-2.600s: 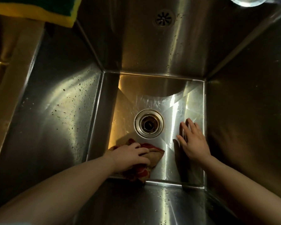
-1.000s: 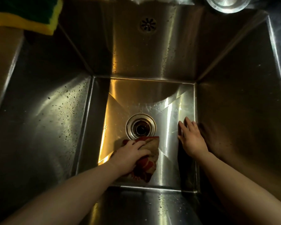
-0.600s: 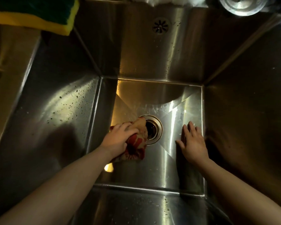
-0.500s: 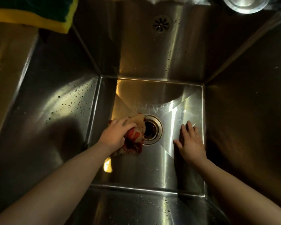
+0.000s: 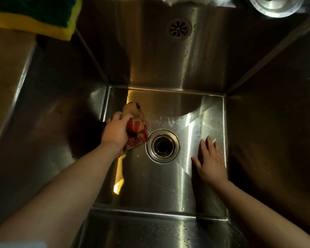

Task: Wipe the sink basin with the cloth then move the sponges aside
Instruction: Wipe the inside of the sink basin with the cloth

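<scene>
I look down into a deep steel sink basin [image 5: 165, 185]. My left hand [image 5: 115, 130] grips a bunched red and tan patterned cloth [image 5: 137, 127] and presses it on the basin floor, left of the round drain [image 5: 162, 146] and near the far left corner. My right hand [image 5: 210, 161] lies flat with straight fingers on the floor by the right wall. A green and yellow sponge [image 5: 34, 17] sits on the sink's rim at the top left, partly cut off by the frame.
An overflow grille [image 5: 179, 29] is set in the far wall. A round metal object [image 5: 274, 5] stands on the ledge at the top right. White material [image 5: 195, 0] shows at the top edge. Water droplets speck the left and near walls.
My left hand has pushed the cloth from the near side of the floor, past the drain's left edge, toward the far left corner. My right hand has stayed flat by the right wall.
</scene>
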The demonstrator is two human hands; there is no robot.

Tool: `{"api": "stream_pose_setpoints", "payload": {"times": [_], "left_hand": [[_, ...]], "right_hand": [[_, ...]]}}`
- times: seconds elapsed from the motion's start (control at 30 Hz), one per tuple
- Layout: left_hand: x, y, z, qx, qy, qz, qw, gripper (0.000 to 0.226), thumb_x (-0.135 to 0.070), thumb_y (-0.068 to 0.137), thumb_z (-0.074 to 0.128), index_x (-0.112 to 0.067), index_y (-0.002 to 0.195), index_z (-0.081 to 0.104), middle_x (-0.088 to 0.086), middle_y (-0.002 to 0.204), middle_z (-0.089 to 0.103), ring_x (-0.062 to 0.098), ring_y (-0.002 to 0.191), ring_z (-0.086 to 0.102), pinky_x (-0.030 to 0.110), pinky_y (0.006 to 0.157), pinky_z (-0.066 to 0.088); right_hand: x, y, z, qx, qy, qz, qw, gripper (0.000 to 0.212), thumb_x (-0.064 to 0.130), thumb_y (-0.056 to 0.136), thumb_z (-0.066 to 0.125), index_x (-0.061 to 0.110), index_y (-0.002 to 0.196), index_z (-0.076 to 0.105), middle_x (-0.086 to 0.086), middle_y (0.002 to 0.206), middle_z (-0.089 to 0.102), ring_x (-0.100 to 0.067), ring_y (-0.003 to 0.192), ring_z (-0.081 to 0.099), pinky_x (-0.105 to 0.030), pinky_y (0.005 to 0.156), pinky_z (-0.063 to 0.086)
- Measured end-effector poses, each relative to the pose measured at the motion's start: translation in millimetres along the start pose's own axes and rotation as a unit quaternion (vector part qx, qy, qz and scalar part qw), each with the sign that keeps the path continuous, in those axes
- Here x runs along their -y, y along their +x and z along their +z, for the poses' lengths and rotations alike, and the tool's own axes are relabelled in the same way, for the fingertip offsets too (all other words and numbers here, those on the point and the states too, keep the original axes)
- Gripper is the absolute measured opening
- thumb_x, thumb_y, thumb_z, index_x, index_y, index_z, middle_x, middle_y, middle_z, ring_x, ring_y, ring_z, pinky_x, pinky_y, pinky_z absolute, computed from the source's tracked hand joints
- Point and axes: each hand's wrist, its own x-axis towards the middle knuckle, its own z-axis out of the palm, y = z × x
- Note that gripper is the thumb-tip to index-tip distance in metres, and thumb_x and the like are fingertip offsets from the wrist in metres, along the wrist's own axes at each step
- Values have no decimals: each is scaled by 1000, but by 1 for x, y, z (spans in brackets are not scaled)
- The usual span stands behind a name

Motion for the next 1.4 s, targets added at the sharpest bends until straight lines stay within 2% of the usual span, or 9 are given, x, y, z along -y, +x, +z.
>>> {"api": "stream_pose_setpoints", "payload": {"times": [0.23,0.33,0.4,0.47,0.6,0.73,0.87,1.03,1.4], "left_hand": [[4,-25,12,22,39,13,999,59,-8,85,54,-30,136,36,10,146,26,35,127,34,44,103,39],[12,-41,27,28,98,37,994,67,-22,93,49,-37,146,11,8,156,0,35,139,13,43,104,36],[16,-51,36,33,143,74,986,79,-29,93,49,-43,145,-10,1,154,-21,35,142,-6,47,103,37],[19,-53,44,45,173,110,978,89,-33,91,54,-50,139,-19,-6,150,-31,37,139,-19,55,100,37],[16,-35,43,71,144,87,983,83,-32,90,56,-57,136,-8,-14,150,-21,36,137,-20,60,99,37],[7,-11,33,92,148,73,982,85,-22,84,65,-52,140,9,-8,154,-9,39,140,-12,59,101,35],[-3,20,14,89,141,79,983,76,-16,85,61,-46,141,20,-5,156,-5,38,141,-10,57,108,28],[-15,51,-5,90,136,58,985,70,-18,87,60,-40,142,23,1,157,0,39,141,-6,55,108,30],[-18,23,3,97,137,57,984,70,-10,84,59,-42,138,28,-1,155,5,44,137,0,55,103,34]], "right_hand": [[5,0,-1,3,-9,16,1000,72,49,93,41,18,149,10,-5,159,-3,-29,145,-6,-46,117,10],[6,-1,0,-2,-13,20,1000,71,50,93,41,18,149,10,-4,159,-2,-29,145,-4,-46,117,11],[9,-2,0,-9,-6,26,1000,70,49,93,40,18,149,11,-4,159,-1,-29,145,-4,-47,116,11],[12,-2,1,-13,-4,35,999,71,50,93,38,18,149,10,-3,159,-1,-28,145,-4,-47,115,10],[21,0,2,-16,10,58,998,71,49,94,40,17,149,10,-4,159,-2,-29,145,-5,-50,115,9],[22,0,3,-20,17,61,998,71,48,94,40,17,149,10,-4,159,-1,-28,145,-6,-50,116,8],[20,0,4,-22,28,62,997,71,47,93,43,18,149,11,-3,159,1,-27,145,-5,-49,116,7],[21,1,6,-26,26,68,997,72,48,92,44,19,149,12,-2,159,1,-26,145,-6,-48,115,6],[25,-1,2,-19,24,78,996,71,48,93,41,20,149,9,-1,159,-1,-25,145,-7,-47,116,7]]}}
